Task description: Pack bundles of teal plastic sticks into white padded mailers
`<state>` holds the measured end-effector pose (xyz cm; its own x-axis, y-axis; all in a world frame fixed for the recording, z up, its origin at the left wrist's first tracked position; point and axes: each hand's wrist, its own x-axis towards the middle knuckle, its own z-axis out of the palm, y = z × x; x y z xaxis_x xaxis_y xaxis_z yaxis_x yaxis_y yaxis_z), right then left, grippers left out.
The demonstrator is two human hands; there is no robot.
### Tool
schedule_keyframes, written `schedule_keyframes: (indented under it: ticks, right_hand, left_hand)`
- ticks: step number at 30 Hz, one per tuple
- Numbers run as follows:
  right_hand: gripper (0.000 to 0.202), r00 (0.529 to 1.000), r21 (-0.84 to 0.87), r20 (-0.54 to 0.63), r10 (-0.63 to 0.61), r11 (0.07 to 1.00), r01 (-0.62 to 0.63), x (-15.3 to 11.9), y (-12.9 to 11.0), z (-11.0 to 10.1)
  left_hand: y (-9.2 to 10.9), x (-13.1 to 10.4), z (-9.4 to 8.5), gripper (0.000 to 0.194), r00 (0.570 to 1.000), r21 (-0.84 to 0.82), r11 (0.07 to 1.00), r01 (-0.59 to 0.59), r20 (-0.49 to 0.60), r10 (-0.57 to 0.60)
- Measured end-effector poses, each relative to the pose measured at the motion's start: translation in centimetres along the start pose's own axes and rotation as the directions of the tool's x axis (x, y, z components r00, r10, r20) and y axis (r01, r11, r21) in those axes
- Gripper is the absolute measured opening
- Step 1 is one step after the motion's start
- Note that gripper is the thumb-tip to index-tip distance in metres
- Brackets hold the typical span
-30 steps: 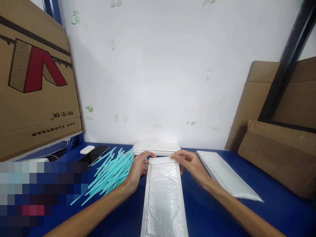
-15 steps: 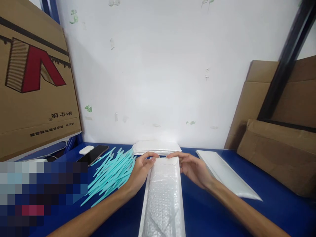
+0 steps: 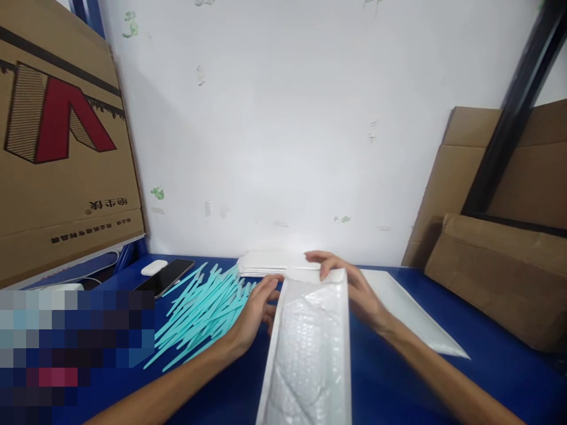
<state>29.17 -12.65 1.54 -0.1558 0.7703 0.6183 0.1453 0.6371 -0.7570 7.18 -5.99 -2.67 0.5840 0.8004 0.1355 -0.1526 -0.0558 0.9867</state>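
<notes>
A long white bubble mailer (image 3: pixel 308 348) stands tilted up in front of me, its flap end away from me. My right hand (image 3: pixel 354 286) grips it by the upper right corner, thumb on the near face and some fingers behind. At the upper left edge, my left hand (image 3: pixel 261 307) holds the mailer with bent fingers, some partly hidden. Just left of that hand lies a loose pile of thin turquoise sticks (image 3: pixel 208 319). Behind the mailer is a stack of flat white mailers (image 3: pixel 261 262), partly covered.
Another white mailer (image 3: pixel 407 313) lies flat at the right on the blue table (image 3: pixel 385 383). A dark phone (image 3: pixel 166 277) and a small white case (image 3: pixel 153 267) sit at the left. Cardboard boxes (image 3: pixel 66 118) flank both sides, and a white wall (image 3: pixel 266 118) rises behind.
The mailer has shifted right and slightly up. My right hand has moved up with its top corner, and my left hand has slid down to the left edge.
</notes>
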Motion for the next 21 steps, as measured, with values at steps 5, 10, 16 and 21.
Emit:
schedule_keyframes:
  ticks: [5, 10, 16, 21]
  right_hand:
    - [0.029, 0.957, -0.008, -0.268, -0.112, 0.993, 0.114, 0.5, -4.3, -4.4]
    - [0.019, 0.820, -0.440, -0.415, -0.394, 0.876, 0.198, 0.0, -8.8, -12.0]
    - [0.026, 0.940, -0.893, -0.331, -0.083, 0.349, -0.284, 1.9, -8.1, -18.2]
    - [0.035, 0.842, -0.932, -0.325, 0.430, 0.007, -0.363, 2.5, 1.5, -17.2]
  left_hand:
    - [0.1, -0.1, 0.0, 0.045, 0.994, 0.013, 1.000, 0.026, 0.106, -0.028]
    - [0.4, -0.4, 0.2, 0.044, 0.990, 0.027, 0.999, 0.036, 0.137, -0.039]
    - [0.1, -0.2, 0.1, 0.039, 0.983, 0.049, 0.998, 0.040, 0.179, -0.048]
    - [-0.3, -0.2, -0.1, 0.048, 0.973, 0.071, 0.995, 0.067, 0.216, -0.081]
